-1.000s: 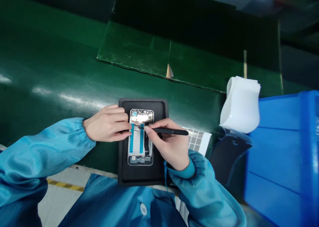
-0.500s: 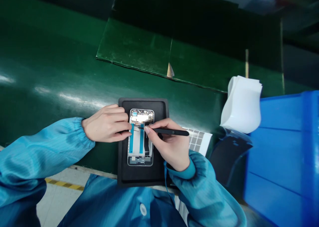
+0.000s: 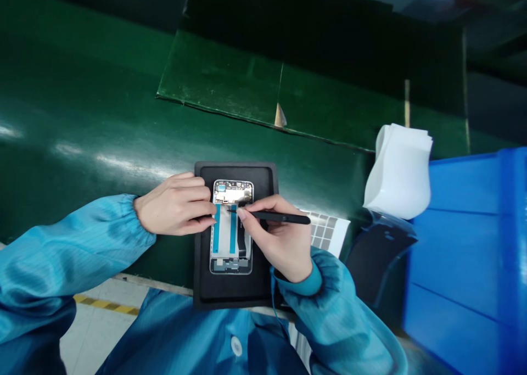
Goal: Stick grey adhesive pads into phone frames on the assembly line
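Observation:
An opened phone frame (image 3: pixel 230 238) with two blue strips lies in a black tray (image 3: pixel 263 287) at the near edge of the green belt. My left hand (image 3: pixel 175 205) rests against the phone's left side, fingers curled and pressed on its edge. My right hand (image 3: pixel 280 240) pinches black tweezers (image 3: pixel 274 217) whose tip touches the phone just below its circuit board (image 3: pixel 233 192). Both arms wear blue sleeves.
A sheet of small grey squares (image 3: pixel 327 232) lies right of the tray. A stack of white sheets (image 3: pixel 399 169) stands beside a blue bin (image 3: pixel 469 254). A green mat (image 3: pixel 230 84) lies further back on the belt.
Nothing has visibly changed beyond a slight camera shift; both hands stay on the phone.

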